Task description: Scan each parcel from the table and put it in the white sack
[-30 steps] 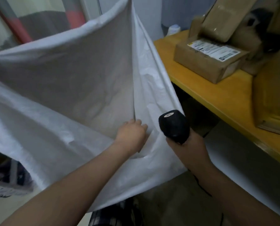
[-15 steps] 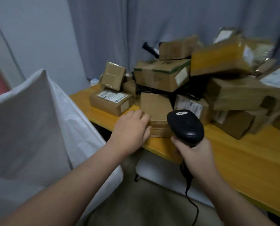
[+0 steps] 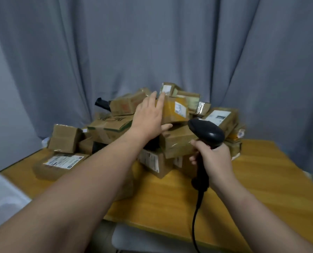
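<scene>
Fingers (image 3: 153, 99) of the left hand (image 3: 148, 121) are straight and spread and hold nothing. They reach over the top of the parcel pile (image 3: 108, 128), in front of a parcel with yellow tape (image 3: 172, 111), and the thumb points along its lower edge. Whether the skin touches the cardboard, I cannot tell. The right hand (image 3: 214, 157) is wrapped around the handle of the black scanner (image 3: 206, 133). The scanner's head is turned toward the pile, just beside a brown box (image 3: 177, 143) at middle height. Its cable (image 3: 195, 220) hangs down past the front edge of the table (image 3: 261, 183).

The parcels lie heaped at the back of the wooden table, close to the grey curtain (image 3: 152, 42). 1 flat parcel with a white label (image 3: 61, 164) lies at the left, near the table's left edge. Between the pile and the front edge a band of bare wood shows, and it is widest on the right side. The white sack (image 3: 2, 198) is at the lower left, beside the left end of the table, and only a part of it is in view.
</scene>
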The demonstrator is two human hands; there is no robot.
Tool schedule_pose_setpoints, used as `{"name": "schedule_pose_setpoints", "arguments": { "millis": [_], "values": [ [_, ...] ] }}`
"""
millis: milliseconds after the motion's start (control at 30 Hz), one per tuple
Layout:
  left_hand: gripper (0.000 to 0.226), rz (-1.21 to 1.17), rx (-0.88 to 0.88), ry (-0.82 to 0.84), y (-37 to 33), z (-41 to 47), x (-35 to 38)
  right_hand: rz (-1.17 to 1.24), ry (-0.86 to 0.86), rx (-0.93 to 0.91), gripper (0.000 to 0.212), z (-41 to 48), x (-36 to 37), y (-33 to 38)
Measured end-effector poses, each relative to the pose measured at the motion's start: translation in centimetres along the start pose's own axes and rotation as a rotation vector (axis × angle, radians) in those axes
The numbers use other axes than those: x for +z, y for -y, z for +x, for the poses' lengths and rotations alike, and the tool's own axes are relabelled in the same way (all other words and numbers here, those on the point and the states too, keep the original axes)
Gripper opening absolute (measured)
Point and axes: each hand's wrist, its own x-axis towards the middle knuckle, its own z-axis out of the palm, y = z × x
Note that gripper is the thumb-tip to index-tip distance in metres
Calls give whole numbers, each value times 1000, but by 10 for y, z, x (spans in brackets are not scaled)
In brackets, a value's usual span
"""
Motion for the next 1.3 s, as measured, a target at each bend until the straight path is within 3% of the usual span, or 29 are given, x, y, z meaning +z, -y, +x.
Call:
{"name": "schedule_pose_setpoints", "arguments": {
  "millis": [100, 233, 367, 467, 600, 700, 800, 900, 1000, 1067, 1100, 1233, 1300],
  "values": [
    [116, 95, 27, 37, -11, 29, 3, 7, -17, 30, 12, 13, -7, 2],
    [102, 203, 82, 64, -21, 38, 5, 43, -28, 44, 10, 18, -5, -2],
    [102, 134, 76, 10, -18, 25, -9, 123, -28, 75, 11, 16, -3, -4],
    [98, 7, 147, -132, -8, -11, -23, 233, 1, 112, 17, 12, -11, -6],
    [82, -59, 328, -475, 15, -92, -20, 415, 98, 187, 34, 0, -21, -8],
    [77, -59, 424, -572, 29, -150, -13, 412, 194, 272, 45, -15, -17, -10],
    [85, -82, 529, -515, 39, -186, -7, 287, 304, 327, 47, -37, -6, -15],
    [71, -92, 619, -432, 47, -210, -4, 253, 392, 364, 67, -58, 6, -24],
    [62, -97, 645, -369, 55, -228, -5, 315, 371, 351, 58, -77, 14, -34],
    [58, -182, 537, -305, 55, -241, -10, 362, 316, 325, 50, -90, 18, -43],
    [63, -292, 387, -244, 50, -248, -16, 375, 288, 304, 45, -95, 20, -48],
    [88, -1203, -549, 277, 29, -263, -39, 325, 271, 237, 43, -118, 22, -66],
    [81, -1472, -717, 389, 30, -268, -38, 293, 310, 218, 45, -126, 24, -72]
  ]
}}
